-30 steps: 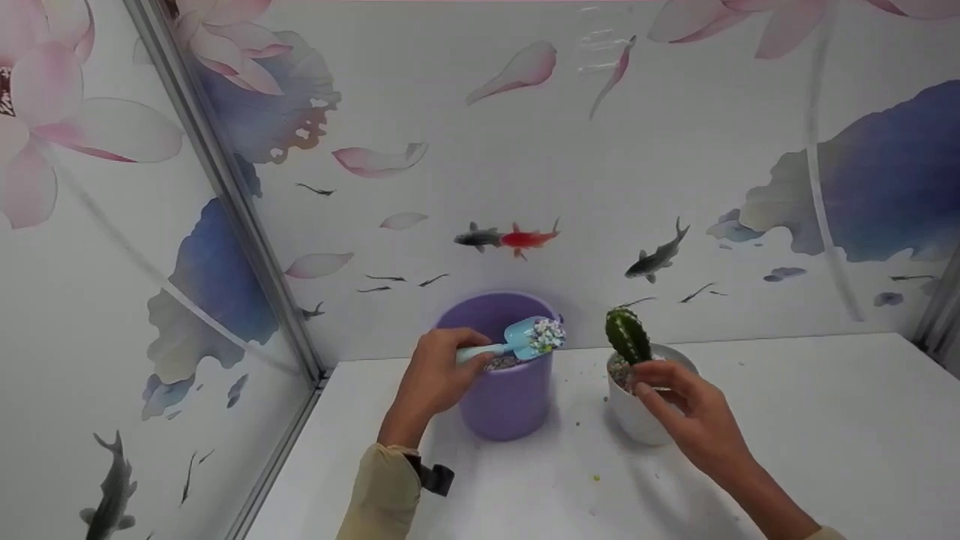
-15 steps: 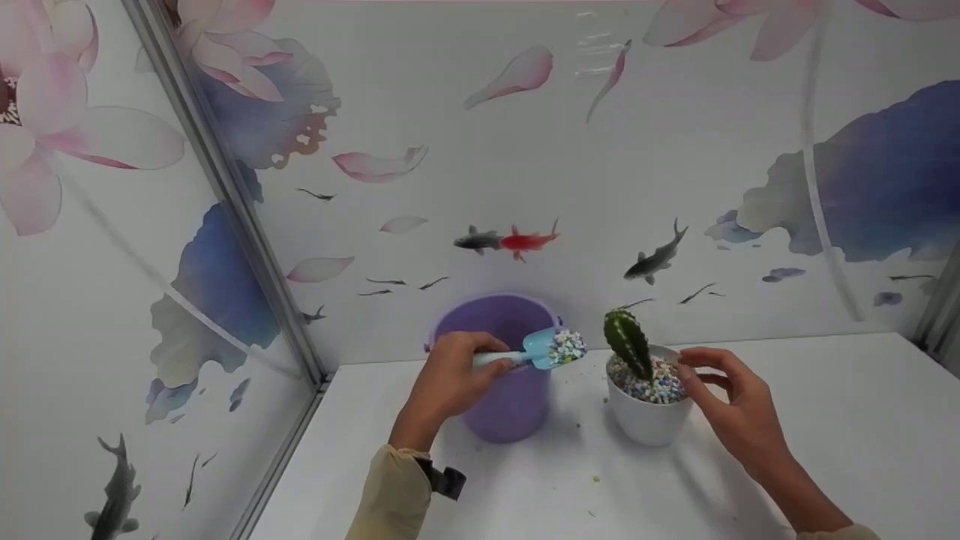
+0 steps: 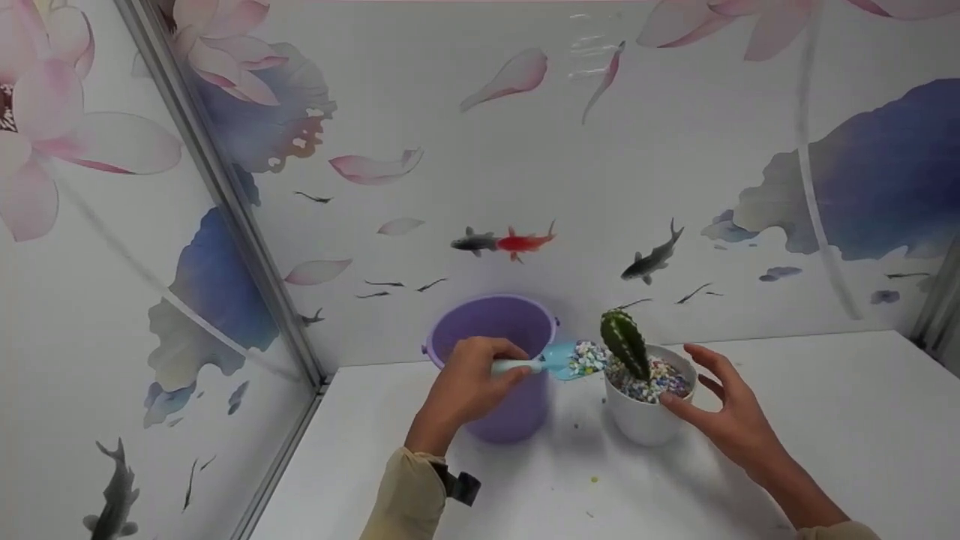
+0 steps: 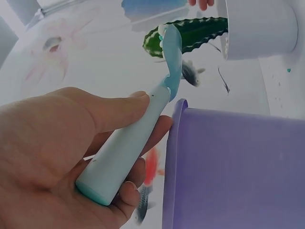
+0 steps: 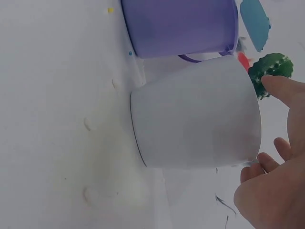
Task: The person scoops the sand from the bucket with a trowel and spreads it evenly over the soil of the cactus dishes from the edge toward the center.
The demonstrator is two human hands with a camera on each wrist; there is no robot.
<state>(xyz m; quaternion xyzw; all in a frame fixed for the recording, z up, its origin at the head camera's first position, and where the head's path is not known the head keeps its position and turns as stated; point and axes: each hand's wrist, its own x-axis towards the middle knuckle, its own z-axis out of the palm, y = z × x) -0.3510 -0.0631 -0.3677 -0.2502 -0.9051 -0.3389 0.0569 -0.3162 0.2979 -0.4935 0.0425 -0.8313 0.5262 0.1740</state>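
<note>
My left hand grips the pale handle of a small light-blue shovel. Its scoop carries a heap of multicoloured pebbles, and the tip reaches the left rim of a white pot. In that pot a green cactus leans left among more coloured pebbles. My right hand is at the pot's right side, thumb and fingers spread apart around the rim and holding nothing. In the right wrist view, the thumb and fingers lie close to the rim of the white pot.
Behind and below my left hand stands a purple bucket, left of the pot. A few stray pebbles, one of them yellow, lie on the white table. Printed wall panels close off the back and left.
My left hand has moved right with the loaded shovel, from over the bucket to the pot. My right hand has drawn back from the cactus to the pot's right rim, its fingers spreading.
</note>
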